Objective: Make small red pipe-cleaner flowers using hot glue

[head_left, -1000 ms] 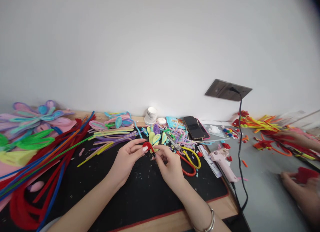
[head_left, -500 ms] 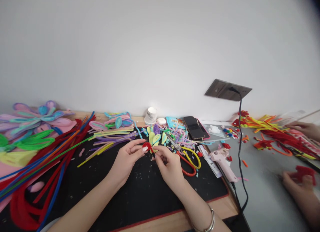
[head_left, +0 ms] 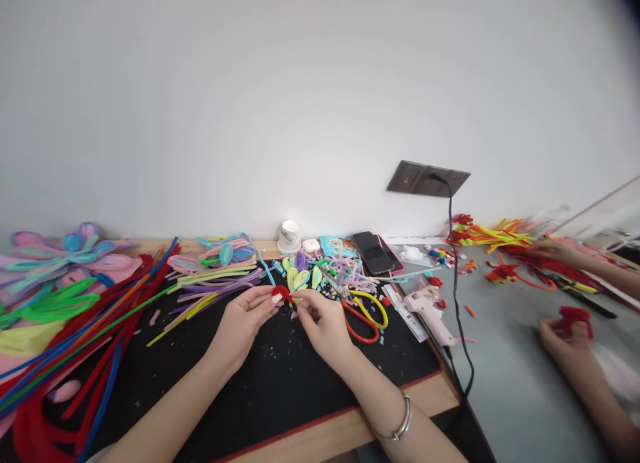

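Observation:
Between thumb and fingers, my left hand (head_left: pixel 243 323) pinches a small red fuzzy piece (head_left: pixel 283 292) above the black mat (head_left: pixel 260 396). Close on its right is my right hand (head_left: pixel 320 320), fingers closed at the piece's lower right side, where a bit of yellow and something dark show. What exactly the right fingertips grip is too small to tell. Right behind the hands lie yellow and purple looped petals (head_left: pixel 299 276) and a pile of short pastel cuttings (head_left: pixel 345 270). Scissors with red and yellow handles (head_left: pixel 370 308) rest to the right of my right hand.
Pipe cleaners (head_left: pixel 125 303) and a large pastel flower (head_left: pixel 75 253) fill the left. Behind stand a paper cup (head_left: pixel 290 236) and phones (head_left: pixel 374 252). A pink glue gun (head_left: pixel 431 314) lies right, its cord crossing the grey table (head_left: pixel 515 383). Another person's hand (head_left: pixel 570 343) holds something red.
The view has shifted, so the scene sits further left. My hands stay together at the red piece, which has turned slightly. At the right, the other person's arm reaches further over the red strips.

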Motion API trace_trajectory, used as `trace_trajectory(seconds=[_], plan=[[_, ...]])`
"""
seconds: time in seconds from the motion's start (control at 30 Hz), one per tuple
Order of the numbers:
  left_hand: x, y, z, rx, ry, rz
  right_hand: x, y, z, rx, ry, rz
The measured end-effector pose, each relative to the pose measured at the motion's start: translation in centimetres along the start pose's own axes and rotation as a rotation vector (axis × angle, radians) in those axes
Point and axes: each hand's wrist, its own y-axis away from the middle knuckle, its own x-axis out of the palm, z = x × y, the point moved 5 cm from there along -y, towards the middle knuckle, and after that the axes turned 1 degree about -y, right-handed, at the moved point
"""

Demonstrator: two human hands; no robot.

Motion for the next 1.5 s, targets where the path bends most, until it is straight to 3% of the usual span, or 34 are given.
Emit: trace_trajectory(seconds=[0.77, 1.5], plan=[[-0.3, -0.7, 0.1, 0.064, 0.016, 0.039, 0.2, -0.3, -0.5, -0.002, -0.131, 0.010], [-0.3, -0.3, -0.5, 0.099, 0.038, -0.032, 0.4, -0.5, -1.1, 0.014, -0.161, 0.017]])
